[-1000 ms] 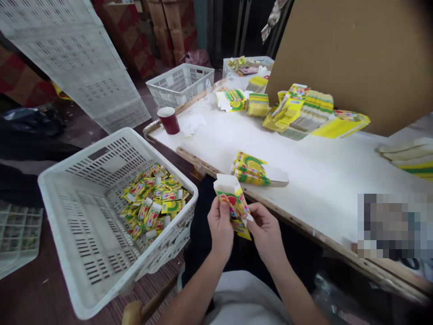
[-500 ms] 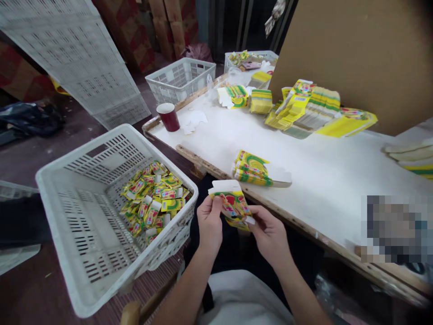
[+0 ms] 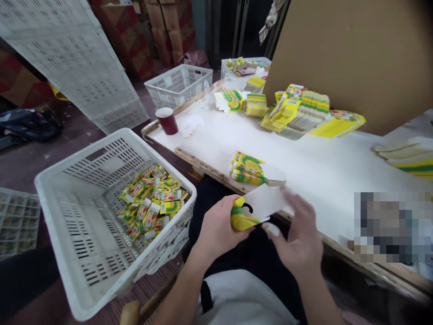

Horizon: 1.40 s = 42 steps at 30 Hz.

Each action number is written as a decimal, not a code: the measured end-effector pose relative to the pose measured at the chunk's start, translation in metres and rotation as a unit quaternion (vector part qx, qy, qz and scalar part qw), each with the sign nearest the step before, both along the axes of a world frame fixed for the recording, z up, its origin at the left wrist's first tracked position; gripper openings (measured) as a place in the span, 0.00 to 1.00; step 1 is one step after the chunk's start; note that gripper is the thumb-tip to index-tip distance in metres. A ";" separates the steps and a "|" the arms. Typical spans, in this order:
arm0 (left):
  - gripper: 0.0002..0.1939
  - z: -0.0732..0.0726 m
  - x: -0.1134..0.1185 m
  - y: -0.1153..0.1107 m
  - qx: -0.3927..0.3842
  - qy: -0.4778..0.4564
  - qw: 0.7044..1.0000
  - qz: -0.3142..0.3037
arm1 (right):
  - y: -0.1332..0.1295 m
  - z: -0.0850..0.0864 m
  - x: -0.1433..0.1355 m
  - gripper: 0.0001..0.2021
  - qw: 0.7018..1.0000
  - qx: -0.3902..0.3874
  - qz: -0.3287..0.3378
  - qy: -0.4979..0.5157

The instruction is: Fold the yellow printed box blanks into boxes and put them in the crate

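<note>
My left hand is closed around a small yellow-green printed carton. The carton's pale inner side and a long white flap face up, pointing right. Beside that flap, my right hand has its thumb and fingers spread apart. Its fingertips are blurred at the flap's far end, and whether they touch it I cannot tell. Just beyond both hands, a short stack of flat cartons lies near the table's edge. To the left, a white plastic crate holds many small folded boxes.
The white table has a wooden edge. On it stand a maroon mug and piles of flat cartons, with a large cardboard sheet behind. Another crate stands beyond the mug. Stacked crates lean at the left.
The carton has turned from its printed face to its pale inside, with the flap now pointing right. My right hand has let go and moved right; my left hand has wrapped around the carton.
</note>
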<state>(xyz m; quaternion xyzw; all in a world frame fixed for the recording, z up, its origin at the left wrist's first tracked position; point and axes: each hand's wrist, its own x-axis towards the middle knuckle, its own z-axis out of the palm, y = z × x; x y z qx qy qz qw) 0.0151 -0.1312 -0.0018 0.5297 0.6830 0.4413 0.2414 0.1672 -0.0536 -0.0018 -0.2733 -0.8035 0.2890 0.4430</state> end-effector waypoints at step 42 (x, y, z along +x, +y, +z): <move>0.13 -0.008 0.021 0.007 0.258 -0.535 0.779 0.199 | 0.002 -0.017 -0.004 0.13 0.960 -0.223 0.159 -0.061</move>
